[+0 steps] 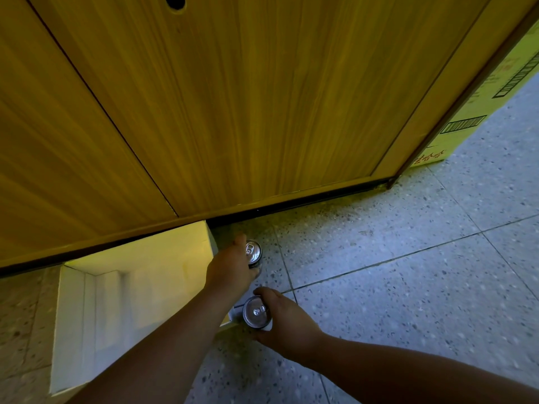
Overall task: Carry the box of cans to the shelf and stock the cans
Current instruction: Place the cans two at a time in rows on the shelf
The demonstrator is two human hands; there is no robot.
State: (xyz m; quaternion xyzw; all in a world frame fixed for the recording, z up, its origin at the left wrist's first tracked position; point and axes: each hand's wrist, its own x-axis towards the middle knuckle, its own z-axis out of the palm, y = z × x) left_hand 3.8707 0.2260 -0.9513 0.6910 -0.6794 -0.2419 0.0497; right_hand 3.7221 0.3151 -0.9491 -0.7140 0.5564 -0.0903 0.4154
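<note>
**2 cans held beside the open box**

A silver aluminium can with a pull-tab lid (253, 252) is held upright in the left hand (232, 265), the fingers wrapped around its side so that only the lid and a strip of dark body are seen. This can is located above the floor just right of the far right corner of the open white cardboard box (131, 293). A second silver aluminium can with a pull-tab lid (256, 312) is enclosed by the grip of the right hand (287, 320), the thumb curled over the far side of the rim and the fingers closed beneath; its top is turned towards the camera. It is positioned at the near right edge of the box, just below the other can, with the 2 hands close together but apart.

The inside of the box is blurred, and its contents cannot be made out. The box is set on the speckled grey tiled floor (408, 272), against the base of a large wood-grain panel (233, 97), in which a dark round hole is cut near the top.

At the upper right, behind the panel's edge, a pale yellow printed carton (481, 112) is seen. Striped black bars and some red characters are printed on it, but the writing cannot be read.
</note>
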